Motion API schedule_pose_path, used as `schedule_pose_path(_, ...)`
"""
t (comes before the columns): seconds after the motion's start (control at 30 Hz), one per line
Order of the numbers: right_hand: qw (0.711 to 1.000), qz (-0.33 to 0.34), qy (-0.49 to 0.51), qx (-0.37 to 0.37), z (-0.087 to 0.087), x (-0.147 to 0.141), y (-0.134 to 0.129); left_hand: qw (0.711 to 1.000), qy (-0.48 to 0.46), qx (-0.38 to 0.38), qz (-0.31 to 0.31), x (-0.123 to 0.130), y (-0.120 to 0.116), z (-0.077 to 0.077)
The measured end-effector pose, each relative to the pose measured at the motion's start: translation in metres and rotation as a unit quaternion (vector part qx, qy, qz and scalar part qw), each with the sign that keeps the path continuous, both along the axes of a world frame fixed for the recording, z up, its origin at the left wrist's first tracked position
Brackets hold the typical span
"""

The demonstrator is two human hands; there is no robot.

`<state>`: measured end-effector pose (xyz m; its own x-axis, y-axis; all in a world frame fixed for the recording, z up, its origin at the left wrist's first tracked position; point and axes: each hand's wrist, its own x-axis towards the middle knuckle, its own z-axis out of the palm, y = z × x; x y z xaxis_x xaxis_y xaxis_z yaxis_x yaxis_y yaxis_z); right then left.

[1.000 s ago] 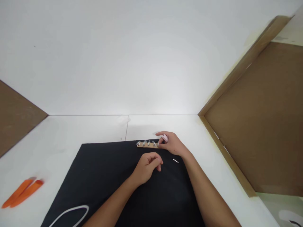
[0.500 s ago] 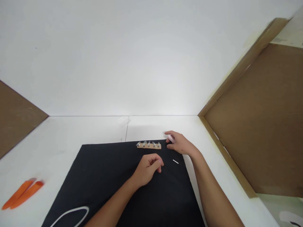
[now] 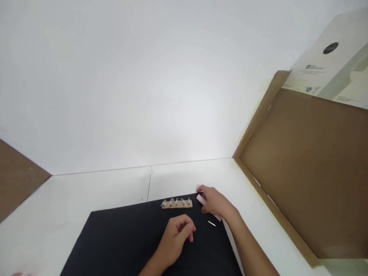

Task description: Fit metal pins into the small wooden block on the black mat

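My right hand (image 3: 216,202) is at the far right corner of the black mat, its thumb and fingers around a pale pink strip (image 3: 201,199). One end of the strip sticks out past the fingertips, the other shows below the palm. Nearer to me, my left hand (image 3: 177,238) hovers over the mat with its fingers curled and the thumb against them; whatever may be inside is hidden. Beyond it lies a small tan strip (image 3: 178,205) bearing several clear pieces with metal bits. A thin white stick (image 3: 211,223) rests on the mat between my hands.
The black mat (image 3: 115,237) lies on a white table (image 3: 120,188) with a seam in it. A white wall (image 3: 129,84) rises behind. Brown panels stand at the right (image 3: 310,172) and left (image 3: 18,178). A white printed box surface (image 3: 324,57) shows at upper right.
The view has tilted upward, so everything sits lower. The orange pieces and white cord have left the picture. More of the pink strip now shows at my right hand. My left hand keeps its curled shape.
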<state>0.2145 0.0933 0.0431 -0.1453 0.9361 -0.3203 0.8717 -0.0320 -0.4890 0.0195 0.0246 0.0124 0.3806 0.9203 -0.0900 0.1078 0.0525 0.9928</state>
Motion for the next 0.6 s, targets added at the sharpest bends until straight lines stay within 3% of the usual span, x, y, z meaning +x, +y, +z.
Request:
schedule_pose_path(0.3,0.999,-0.007,0.054,0.001,-0.017,0.006,0.006,1.0,-0.005,-0.011,0.008,0.0,0.001,-0.004)
schedule_pose_path(0.6,0.992,-0.021,0.123,-0.011,-0.016,0.007,0.008,0.999,-0.037,-0.029,0.024,-0.002,0.006,-0.011)
